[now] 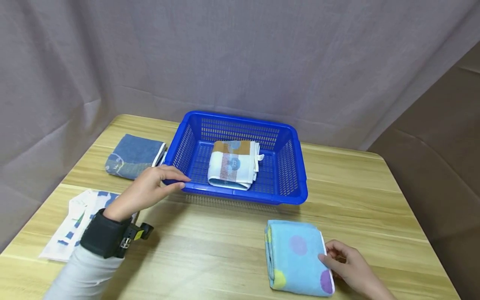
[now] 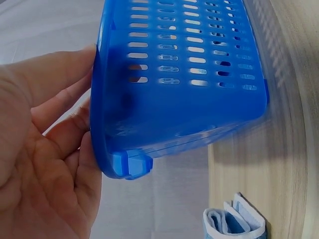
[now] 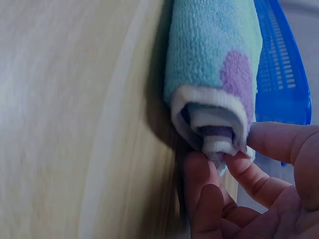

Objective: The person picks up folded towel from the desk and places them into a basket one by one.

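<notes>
At the front left corner of the blue plastic basket (image 1: 240, 192), my left hand (image 1: 151, 189) pinches the rim between thumb and fingers. Inside the basket lies a folded white and brown towel (image 1: 230, 162). A light blue folded towel (image 1: 298, 258) with purple and yellow dots rests on the table in front of the basket. Its right edge is held by my right hand (image 1: 348, 266), thumb on top. The right wrist view shows the fingertips at the towel's layered, white-bordered end (image 3: 209, 94). In the left wrist view, the basket's slotted side (image 2: 184, 99) faces the hand.
A dark blue folded towel (image 1: 135, 154) lies left of the basket. Nearer, a white and blue patterned cloth (image 1: 73, 227) is partly hidden by my left arm. The wooden table (image 1: 356, 196) meets a grey curtain (image 1: 240, 58) at the back.
</notes>
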Demonstrator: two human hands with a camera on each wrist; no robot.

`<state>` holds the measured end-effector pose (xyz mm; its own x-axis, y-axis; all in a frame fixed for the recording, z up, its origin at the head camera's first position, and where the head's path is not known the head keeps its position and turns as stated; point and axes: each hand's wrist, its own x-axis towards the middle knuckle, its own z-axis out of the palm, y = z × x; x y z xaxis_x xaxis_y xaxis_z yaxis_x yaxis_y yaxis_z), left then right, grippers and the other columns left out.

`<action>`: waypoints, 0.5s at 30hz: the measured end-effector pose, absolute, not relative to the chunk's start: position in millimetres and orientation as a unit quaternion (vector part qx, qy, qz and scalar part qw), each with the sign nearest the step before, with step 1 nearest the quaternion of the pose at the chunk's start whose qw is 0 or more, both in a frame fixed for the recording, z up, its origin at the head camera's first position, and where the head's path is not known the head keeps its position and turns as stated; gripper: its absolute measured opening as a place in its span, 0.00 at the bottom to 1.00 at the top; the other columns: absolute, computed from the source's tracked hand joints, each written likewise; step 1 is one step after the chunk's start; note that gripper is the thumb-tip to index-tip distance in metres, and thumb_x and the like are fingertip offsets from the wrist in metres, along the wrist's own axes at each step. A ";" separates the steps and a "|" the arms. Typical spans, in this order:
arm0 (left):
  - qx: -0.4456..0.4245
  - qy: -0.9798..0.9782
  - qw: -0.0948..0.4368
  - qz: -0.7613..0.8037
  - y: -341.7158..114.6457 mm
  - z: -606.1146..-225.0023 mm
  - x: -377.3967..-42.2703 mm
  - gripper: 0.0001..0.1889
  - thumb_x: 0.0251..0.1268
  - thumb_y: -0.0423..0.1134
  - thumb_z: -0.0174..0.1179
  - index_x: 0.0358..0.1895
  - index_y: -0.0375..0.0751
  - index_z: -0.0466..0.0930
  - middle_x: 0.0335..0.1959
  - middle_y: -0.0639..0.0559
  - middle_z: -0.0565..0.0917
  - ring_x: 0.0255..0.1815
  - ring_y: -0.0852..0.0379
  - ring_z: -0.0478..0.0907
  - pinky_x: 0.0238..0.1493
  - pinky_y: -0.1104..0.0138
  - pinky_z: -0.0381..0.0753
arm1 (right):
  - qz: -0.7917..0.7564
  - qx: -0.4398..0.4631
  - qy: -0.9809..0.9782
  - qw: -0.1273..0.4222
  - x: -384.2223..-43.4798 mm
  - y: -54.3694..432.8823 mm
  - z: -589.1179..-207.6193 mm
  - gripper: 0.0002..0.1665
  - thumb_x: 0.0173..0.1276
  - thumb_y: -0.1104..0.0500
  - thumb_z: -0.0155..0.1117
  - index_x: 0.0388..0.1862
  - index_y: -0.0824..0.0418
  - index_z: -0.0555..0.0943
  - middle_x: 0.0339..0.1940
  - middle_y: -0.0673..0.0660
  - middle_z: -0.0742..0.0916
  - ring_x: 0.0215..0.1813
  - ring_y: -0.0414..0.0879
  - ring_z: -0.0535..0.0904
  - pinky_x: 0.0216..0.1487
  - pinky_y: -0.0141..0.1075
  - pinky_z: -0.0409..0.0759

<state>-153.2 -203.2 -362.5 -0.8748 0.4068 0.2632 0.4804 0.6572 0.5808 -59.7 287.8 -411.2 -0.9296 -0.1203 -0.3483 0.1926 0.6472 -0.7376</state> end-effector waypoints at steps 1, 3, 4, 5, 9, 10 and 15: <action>-0.243 -0.909 0.055 -0.334 -203.5 -362.4 -153.2 0.10 0.66 0.32 0.64 0.47 0.43 0.89 0.47 0.48 0.88 0.55 0.46 0.81 0.52 0.53 0.78 | -0.421 0.014 0.887 0.188 -59.3 285.7 -411.2 0.12 0.73 0.58 0.61 0.45 0.68 0.77 0.29 0.50 0.75 0.28 0.36 0.70 0.27 0.31 0.73; -0.243 -0.909 0.055 -0.334 -204.2 -362.2 -153.2 0.10 0.66 0.33 0.64 0.47 0.44 0.89 0.47 0.49 0.88 0.55 0.47 0.81 0.52 0.53 0.78 | -0.421 0.006 0.886 0.194 -59.2 281.3 -411.1 0.12 0.73 0.59 0.61 0.45 0.68 0.77 0.29 0.50 0.76 0.28 0.36 0.70 0.28 0.31 0.74; -0.243 -0.909 0.055 -0.334 -204.5 -362.0 -153.2 0.10 0.66 0.32 0.64 0.47 0.44 0.89 0.47 0.49 0.88 0.55 0.46 0.81 0.52 0.53 0.78 | -0.423 0.004 0.884 0.198 -59.1 279.1 -410.9 0.12 0.73 0.59 0.61 0.45 0.68 0.77 0.29 0.50 0.76 0.28 0.36 0.70 0.29 0.31 0.74; -0.243 -0.909 0.055 -0.333 -204.8 -361.7 -153.1 0.10 0.66 0.33 0.64 0.47 0.44 0.89 0.47 0.49 0.88 0.55 0.46 0.81 0.52 0.52 0.78 | -0.426 -0.003 0.882 0.202 -58.8 276.9 -410.7 0.12 0.73 0.59 0.61 0.45 0.68 0.77 0.29 0.50 0.76 0.28 0.36 0.71 0.28 0.31 0.74; -0.244 -0.908 0.055 -0.335 -205.4 -359.5 -152.0 0.10 0.67 0.33 0.63 0.48 0.45 0.89 0.47 0.49 0.88 0.55 0.45 0.81 0.52 0.51 0.78 | -0.429 -0.011 0.878 0.211 -58.8 268.0 -410.2 0.12 0.72 0.58 0.63 0.43 0.67 0.77 0.28 0.50 0.76 0.28 0.37 0.71 0.28 0.31 0.74; -0.245 -0.908 0.055 -0.336 -205.3 -359.1 -151.9 0.10 0.67 0.33 0.63 0.48 0.45 0.89 0.47 0.48 0.88 0.55 0.45 0.81 0.52 0.51 0.78 | -0.428 -0.013 0.879 0.211 -58.7 265.8 -410.1 0.12 0.72 0.58 0.63 0.42 0.67 0.77 0.28 0.50 0.76 0.27 0.37 0.71 0.28 0.31 0.73; -0.247 -0.907 0.056 -0.338 -204.5 -360.2 -152.1 0.10 0.67 0.33 0.63 0.48 0.45 0.89 0.47 0.49 0.88 0.54 0.46 0.81 0.52 0.52 0.78 | -0.428 -0.023 0.877 0.218 -58.6 257.7 -411.8 0.12 0.71 0.56 0.64 0.39 0.66 0.76 0.27 0.49 0.76 0.26 0.36 0.70 0.27 0.29 0.71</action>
